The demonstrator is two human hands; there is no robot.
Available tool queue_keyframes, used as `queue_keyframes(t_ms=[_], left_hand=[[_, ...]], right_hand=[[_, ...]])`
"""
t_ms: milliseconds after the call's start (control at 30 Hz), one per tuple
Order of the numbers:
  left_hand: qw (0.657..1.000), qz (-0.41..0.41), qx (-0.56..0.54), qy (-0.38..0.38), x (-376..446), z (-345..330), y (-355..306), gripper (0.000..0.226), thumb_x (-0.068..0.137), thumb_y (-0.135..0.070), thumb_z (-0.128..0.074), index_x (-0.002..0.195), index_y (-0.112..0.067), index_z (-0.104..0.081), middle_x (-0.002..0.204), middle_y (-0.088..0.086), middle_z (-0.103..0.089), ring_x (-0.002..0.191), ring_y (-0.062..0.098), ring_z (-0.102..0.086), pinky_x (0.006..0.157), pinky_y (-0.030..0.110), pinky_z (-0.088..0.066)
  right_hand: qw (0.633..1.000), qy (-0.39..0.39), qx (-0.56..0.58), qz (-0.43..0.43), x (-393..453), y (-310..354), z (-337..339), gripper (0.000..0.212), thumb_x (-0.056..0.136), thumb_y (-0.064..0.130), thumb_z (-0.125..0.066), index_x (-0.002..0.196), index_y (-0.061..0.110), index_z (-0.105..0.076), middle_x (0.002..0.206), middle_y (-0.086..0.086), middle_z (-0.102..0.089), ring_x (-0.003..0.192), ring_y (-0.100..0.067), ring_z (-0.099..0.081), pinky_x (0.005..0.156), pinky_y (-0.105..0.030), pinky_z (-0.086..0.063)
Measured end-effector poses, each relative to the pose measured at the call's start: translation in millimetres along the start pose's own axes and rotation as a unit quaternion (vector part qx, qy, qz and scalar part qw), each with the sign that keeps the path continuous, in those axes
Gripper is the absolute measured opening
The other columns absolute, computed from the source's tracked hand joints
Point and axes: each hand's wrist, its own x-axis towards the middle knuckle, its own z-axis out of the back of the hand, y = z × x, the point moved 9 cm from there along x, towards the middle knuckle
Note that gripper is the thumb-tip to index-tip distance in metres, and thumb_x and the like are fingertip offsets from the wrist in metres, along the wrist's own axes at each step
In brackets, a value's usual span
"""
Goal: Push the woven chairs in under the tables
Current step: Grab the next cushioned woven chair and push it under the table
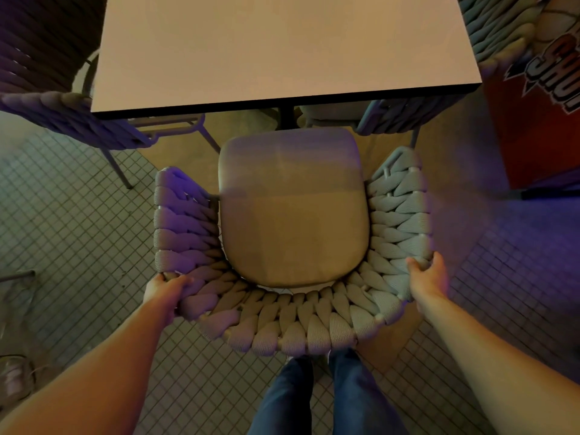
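Observation:
A woven chair (292,324) with thick braided rope back and arms and a tan seat cushion (293,215) stands right in front of me. Its front points at a pale square table (282,48) with a dark edge. The cushion's front edge lies just short of the table's near edge. My left hand (164,291) grips the chair's back rim at its left corner. My right hand (428,277) grips the rim at the right corner. My legs in blue jeans stand directly behind the chair back.
A second woven chair (72,117) sits at the table's left side, a third (405,116) is tucked under its right side, and another (499,29) stands at the far right. A red panel with lettering (539,105) rises on the right. The floor is small square tiles.

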Motion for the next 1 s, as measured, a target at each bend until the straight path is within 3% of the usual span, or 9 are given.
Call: queue_keyframes(t_ms=[200, 333, 533, 667, 900, 1000], left_hand=[[1.0, -0.009, 0.004, -0.014, 8, 4, -3, 0.032, 0.074, -0.009, -0.073, 0.104, -0.016, -0.062, 0.098, 0.009, -0.067, 0.08, 0.026, -0.064, 0.064, 0.036, -0.053], [1.0, -0.019, 0.001, -0.011, 7, 3, -1, 0.026, 0.074, -0.009, -0.073, 0.095, -0.019, -0.061, 0.102, 0.011, -0.068, 0.083, 0.028, -0.065, 0.073, 0.044, -0.057], [1.0, -0.018, 0.017, -0.002, 2, 4, 3, 0.036, 0.073, -0.015, -0.074, 0.106, -0.018, -0.062, 0.107, 0.013, -0.07, 0.097, 0.034, -0.069, 0.08, 0.058, -0.057], [1.0, -0.016, 0.022, 0.0, -1, 4, 7, 0.035, 0.073, -0.017, -0.074, 0.106, -0.018, -0.062, 0.107, 0.013, -0.071, 0.095, 0.034, -0.069, 0.073, 0.048, -0.058], [1.0, -0.021, 0.022, -0.001, -3, 2, 7, 0.036, 0.073, -0.013, -0.073, 0.107, -0.014, -0.062, 0.112, 0.017, -0.069, 0.091, 0.032, -0.066, 0.078, 0.05, -0.056], [1.0, -0.021, 0.018, -0.001, -5, 2, 8, 0.038, 0.074, -0.011, -0.073, 0.11, -0.012, -0.062, 0.114, 0.018, -0.069, 0.098, 0.035, -0.067, 0.08, 0.051, -0.056]], right_hand=[[1.0, -0.02, 0.004, -0.006, -4, 0, 0, 0.056, 0.091, 0.03, -0.061, 0.14, 0.012, -0.039, 0.135, -0.014, -0.054, 0.122, -0.035, -0.052, 0.098, -0.043, -0.042], [1.0, -0.023, -0.004, 0.001, -3, 1, 2, 0.048, 0.091, 0.029, -0.061, 0.132, 0.01, -0.045, 0.127, -0.014, -0.058, 0.115, -0.034, -0.056, 0.092, -0.042, -0.044], [1.0, -0.028, 0.003, 0.007, -8, -4, 5, 0.052, 0.091, 0.025, -0.061, 0.136, 0.007, -0.042, 0.13, -0.016, -0.055, 0.119, -0.036, -0.053, 0.094, -0.043, -0.042], [0.999, -0.037, 0.003, 0.004, -14, -11, 11, 0.05, 0.091, 0.023, -0.062, 0.134, 0.006, -0.044, 0.128, -0.017, -0.056, 0.116, -0.035, -0.055, 0.088, -0.038, -0.041], [1.0, -0.02, 0.005, 0.001, -14, -13, 11, 0.047, 0.091, 0.026, -0.061, 0.131, 0.006, -0.047, 0.127, -0.017, -0.059, 0.115, -0.034, -0.057, 0.091, -0.039, -0.043], [1.0, -0.014, 0.0, -0.002, -13, -15, 12, 0.051, 0.091, 0.028, -0.062, 0.134, 0.007, -0.044, 0.131, -0.016, -0.057, 0.119, -0.034, -0.055, 0.096, -0.041, -0.043]])
